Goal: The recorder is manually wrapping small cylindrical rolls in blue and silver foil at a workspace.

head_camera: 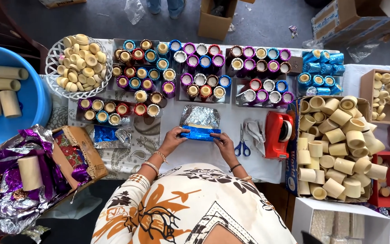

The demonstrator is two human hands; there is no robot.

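Both hands pinch one blue foil roll (pixel 199 133) lying crosswise on the white table (pixel 213 158): the left hand (pixel 173 139) has its fingers closed over the roll's left end, the right hand (pixel 223 143) over its right end. Silver foil (pixel 199 115) spreads out just behind the roll, touching it; whether a cup sits inside the blue wrap cannot be told from this angle. Scissors (pixel 242 143) with blue handles lie just right of the right hand, beside a crumpled cloth (pixel 254 134) and a red tape dispenser (pixel 279 134). Left of the left hand, loose blue foil (pixel 107 134) rests on a patterned cloth. Trays of foil-wrapped cups (pixel 195 68) in blue, purple, red and silver fill the far side of the table. A cardboard box of bare tan cups (pixel 339 149) stands at the right, a white basket (pixel 78 68) of small tan caps at the far left, and a blue tub (pixel 23 104) holding plain tubes beyond it. Purple and silver foil (pixel 5 190) is heaped at the near left.
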